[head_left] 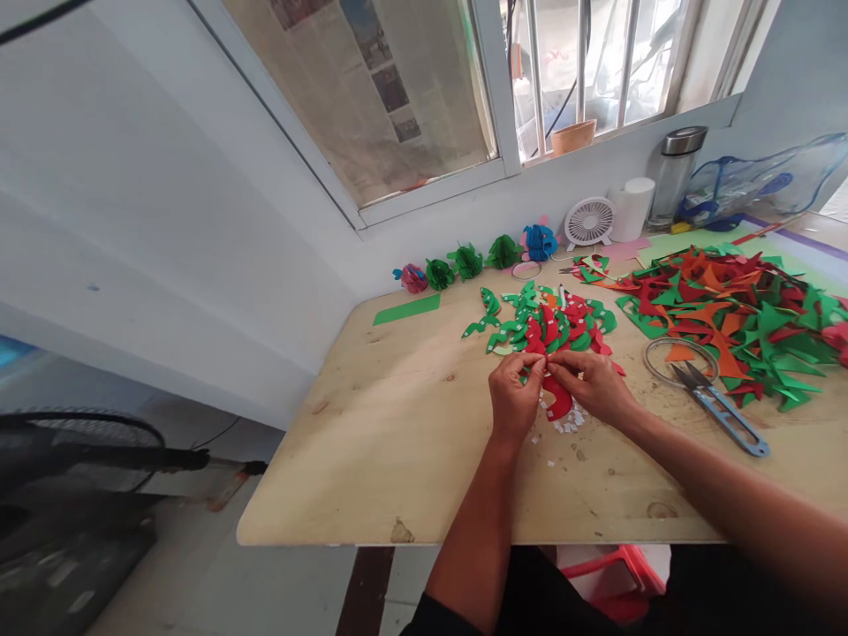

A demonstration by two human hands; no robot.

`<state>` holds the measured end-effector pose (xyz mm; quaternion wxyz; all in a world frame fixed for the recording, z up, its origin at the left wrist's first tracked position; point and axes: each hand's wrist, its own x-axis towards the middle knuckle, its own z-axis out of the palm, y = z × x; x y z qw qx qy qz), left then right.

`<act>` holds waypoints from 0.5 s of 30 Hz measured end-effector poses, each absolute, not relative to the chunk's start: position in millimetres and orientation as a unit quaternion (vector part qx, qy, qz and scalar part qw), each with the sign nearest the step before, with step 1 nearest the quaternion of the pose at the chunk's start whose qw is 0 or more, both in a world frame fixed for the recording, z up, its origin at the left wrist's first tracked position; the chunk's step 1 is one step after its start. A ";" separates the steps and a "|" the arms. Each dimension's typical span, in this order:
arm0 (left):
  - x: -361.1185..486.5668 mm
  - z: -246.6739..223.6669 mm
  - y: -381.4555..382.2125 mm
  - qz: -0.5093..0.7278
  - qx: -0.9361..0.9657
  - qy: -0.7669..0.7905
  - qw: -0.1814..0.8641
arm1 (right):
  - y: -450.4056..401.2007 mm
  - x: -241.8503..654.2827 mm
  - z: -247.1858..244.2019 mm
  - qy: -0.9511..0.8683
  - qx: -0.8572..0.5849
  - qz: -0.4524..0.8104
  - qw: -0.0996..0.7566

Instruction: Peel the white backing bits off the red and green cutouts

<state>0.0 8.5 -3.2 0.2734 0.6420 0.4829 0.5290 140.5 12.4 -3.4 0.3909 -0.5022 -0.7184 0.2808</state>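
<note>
My left hand [515,393] and my right hand [591,382] meet over the wooden table, thumbs and forefingers pinched tip to tip. Between and just below them shows a curved red paper piece [558,399], its upper end at my fingertips. Fingers partly cover the pinch point, so the exact grip is hard to see. Small white paper squares [568,422] lie scattered under my hands. Just beyond is a pile of red and green curved paper cutouts [530,325], many with white squares stuck on them.
Right of my hands lie blue-handled thread snips [729,420], a tape ring [653,360] and a heap of paper scraps [735,309]. Along the wall stand folded paper balls [467,261], a small white fan [589,221] and a glass bottle [672,181]. A green strip [407,309] lies at back left.
</note>
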 end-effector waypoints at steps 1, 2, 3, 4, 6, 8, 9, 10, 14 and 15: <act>-0.3 -3.1 8.6 0.528 0.637 0.484 0.283 | 12.4 140.5 -3.4 -0.719 -0.501 0.280 0.392; -0.6 -3.1 8.8 0.528 0.632 0.485 0.293 | 12.4 140.4 -3.4 -0.720 -0.500 0.280 0.392; -0.9 -3.2 8.9 0.529 0.627 0.486 0.302 | 12.3 140.3 -3.3 -0.722 -0.499 0.278 0.391; -1.1 -3.3 9.0 0.531 0.621 0.485 0.310 | 12.1 140.1 -3.0 -0.723 -0.498 0.276 0.392; -1.3 -3.5 9.2 0.537 0.610 0.485 0.324 | 11.7 139.7 -2.2 -0.725 -0.497 0.273 0.392; -1.2 -3.4 9.3 0.539 0.603 0.487 0.329 | 11.1 139.4 -1.2 -0.725 -0.497 0.271 0.393; -1.0 -3.3 9.2 0.539 0.603 0.488 0.328 | 10.9 139.2 -0.8 -0.726 -0.496 0.270 0.392; -0.8 -3.1 9.2 0.539 0.604 0.488 0.326 | 10.7 139.2 -0.5 -0.727 -0.496 0.269 0.392; -0.1 -2.0 9.1 0.542 0.606 0.482 0.327 | 10.9 139.4 -0.6 -0.728 -0.495 0.269 0.392; -0.1 -1.8 9.1 0.542 0.606 0.480 0.329 | 11.1 139.5 -0.8 -0.726 -0.496 0.271 0.392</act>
